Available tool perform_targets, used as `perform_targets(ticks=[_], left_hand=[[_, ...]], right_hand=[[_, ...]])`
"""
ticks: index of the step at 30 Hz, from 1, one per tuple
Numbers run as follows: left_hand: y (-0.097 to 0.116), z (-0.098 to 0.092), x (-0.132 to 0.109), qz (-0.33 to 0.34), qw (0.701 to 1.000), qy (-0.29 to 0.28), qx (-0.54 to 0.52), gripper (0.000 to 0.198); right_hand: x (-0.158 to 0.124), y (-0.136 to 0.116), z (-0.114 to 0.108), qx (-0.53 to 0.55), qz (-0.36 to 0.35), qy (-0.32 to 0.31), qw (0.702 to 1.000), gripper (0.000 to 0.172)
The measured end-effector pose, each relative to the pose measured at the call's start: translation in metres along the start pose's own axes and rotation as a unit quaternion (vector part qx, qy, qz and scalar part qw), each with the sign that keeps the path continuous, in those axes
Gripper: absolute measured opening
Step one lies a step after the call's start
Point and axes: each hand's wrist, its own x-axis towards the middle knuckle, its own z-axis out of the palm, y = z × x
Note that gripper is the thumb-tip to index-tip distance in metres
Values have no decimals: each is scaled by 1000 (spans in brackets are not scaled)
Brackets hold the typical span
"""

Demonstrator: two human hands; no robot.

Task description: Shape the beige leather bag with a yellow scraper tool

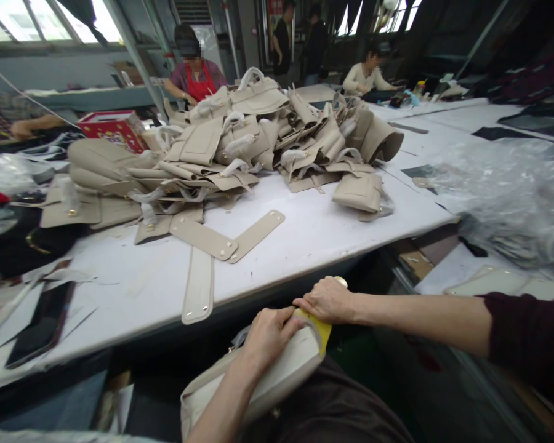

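A beige bag (286,371) lies tilted across my lap, below the table's front edge. My left hand (270,332) is closed on its upper side, thumb and fingers pinching near the far end. Right beside it, my right hand (329,300) is closed in a fist against that same end. From the top of the fist sticks a small, round, pale-gold end (340,282); what it belongs to is hidden by the fingers. A bright yellow flat piece (322,332) shows under the right hand at the bag's end. Part of the bag is covered by my left forearm.
On the white table (300,240) lies a big pile of beige bags (198,144) with wrapped handles. Loose beige strips (203,237) are nearer, a dark phone (41,323) at left. Clear plastic (512,191) is heaped right. Co-workers sit and stand beyond, one in a red apron (200,83).
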Motion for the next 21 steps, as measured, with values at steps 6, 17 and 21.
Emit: perform_targets(ticks=[6, 17, 21], left_hand=[[2, 1, -7, -3, 1000, -9, -4, 39], [-4, -19, 1, -65, 970, -97, -213, 45], [-4, -17, 5, -98, 965, -94, -223, 37]], right_hand=[[-11, -10, 8, 35, 26, -9, 999, 66], [-37, -7, 32, 245, 59, 3, 968, 73], [-42, 5, 53, 366, 129, 15, 922, 74]])
